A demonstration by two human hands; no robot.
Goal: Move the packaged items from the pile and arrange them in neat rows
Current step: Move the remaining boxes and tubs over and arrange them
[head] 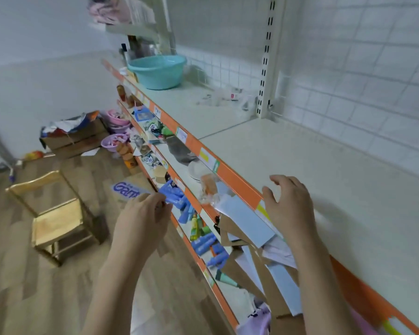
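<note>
A pile of packaged items fills the lower shelves: blue tube-shaped packs [205,244], green ones [197,226], and flat brown-and-pale-blue card packs [246,222] that lean against each other. My left hand [144,213] is at the lowest shelf's front edge, its fingers curled and pinching the end of a blue pack [172,193]. Fingers spread and relaxed, my right hand [289,206] hovers over the orange front edge of the top shelf [348,189] and holds nothing. The top shelf's surface near this hand is bare.
A teal basin [158,71] and clear wrappers [228,96] sit farther along the top shelf, by a slotted upright post [266,59]. On the wooden floor stand a small wooden chair [56,213], a cardboard box [75,136] of clutter and pink bowls [116,131].
</note>
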